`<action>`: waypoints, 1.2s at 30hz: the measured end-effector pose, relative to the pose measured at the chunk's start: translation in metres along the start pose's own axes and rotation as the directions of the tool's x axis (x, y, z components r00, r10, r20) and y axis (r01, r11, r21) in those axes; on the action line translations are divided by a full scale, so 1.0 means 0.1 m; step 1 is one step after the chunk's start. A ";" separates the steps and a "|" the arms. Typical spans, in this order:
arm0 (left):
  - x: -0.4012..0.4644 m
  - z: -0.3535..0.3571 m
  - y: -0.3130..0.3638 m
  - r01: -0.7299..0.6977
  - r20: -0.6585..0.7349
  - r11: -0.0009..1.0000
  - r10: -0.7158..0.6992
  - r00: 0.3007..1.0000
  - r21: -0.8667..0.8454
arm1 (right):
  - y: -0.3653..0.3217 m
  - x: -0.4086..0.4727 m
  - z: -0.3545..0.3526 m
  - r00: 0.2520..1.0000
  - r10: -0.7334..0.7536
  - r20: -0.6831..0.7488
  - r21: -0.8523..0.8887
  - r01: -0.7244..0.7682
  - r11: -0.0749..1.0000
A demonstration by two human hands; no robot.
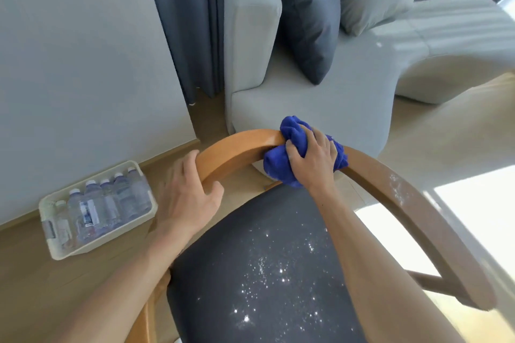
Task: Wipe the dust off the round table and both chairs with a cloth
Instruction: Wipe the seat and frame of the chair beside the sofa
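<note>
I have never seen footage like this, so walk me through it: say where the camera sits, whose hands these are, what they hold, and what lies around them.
There is no machine here. One wide-angle camera worn on a person's head looks forward and down at their own bare hands. The right hand presses a bunched blue cloth onto the curved wooden backrest of a chair. The left hand grips that same rail to the left, holding nothing else. Below, the dark seat carries white specks of dust, as does the rail on the right. On the floor to the left sits a white tray of water bottles. Behind the chair stands a grey sofa with cushions.
</note>
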State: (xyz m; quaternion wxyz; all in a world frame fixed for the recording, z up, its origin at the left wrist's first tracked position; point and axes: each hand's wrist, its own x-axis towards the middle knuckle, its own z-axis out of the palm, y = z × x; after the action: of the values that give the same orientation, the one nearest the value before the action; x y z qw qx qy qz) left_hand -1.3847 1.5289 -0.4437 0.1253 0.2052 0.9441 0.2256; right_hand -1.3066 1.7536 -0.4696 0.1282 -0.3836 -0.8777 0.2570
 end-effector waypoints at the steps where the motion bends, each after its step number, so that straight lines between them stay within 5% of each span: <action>1: 0.06 0.00 0.12 -0.026 -0.010 0.998 0.026 1.000 0.049 | 0.14 -0.03 -0.04 0.999 -0.035 -0.006 -0.072 0.035 0.997; 6: 0.22 0.12 0.52 -0.111 -0.042 0.956 0.127 0.991 0.273 | 0.47 -0.06 -0.13 0.986 -0.161 0.028 -0.261 0.163 0.951; 15: 0.33 0.25 0.78 -0.222 0.013 0.864 0.242 0.970 0.451 | 0.74 -0.07 -0.39 0.991 -0.119 0.070 -0.329 0.135 0.935; 36: 0.01 0.64 1.42 -0.430 0.168 0.778 0.399 0.901 0.457 | 1.92 -1.30 -1.31 0.985 0.145 -0.096 -0.410 -0.172 0.896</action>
State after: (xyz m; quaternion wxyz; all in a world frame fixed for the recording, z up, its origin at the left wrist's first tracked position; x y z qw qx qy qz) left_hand -1.3173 1.6687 -0.4315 0.0464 0.4395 0.8971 -0.0022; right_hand -1.0473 1.8137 -0.4687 0.0494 -0.4802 -0.8736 0.0612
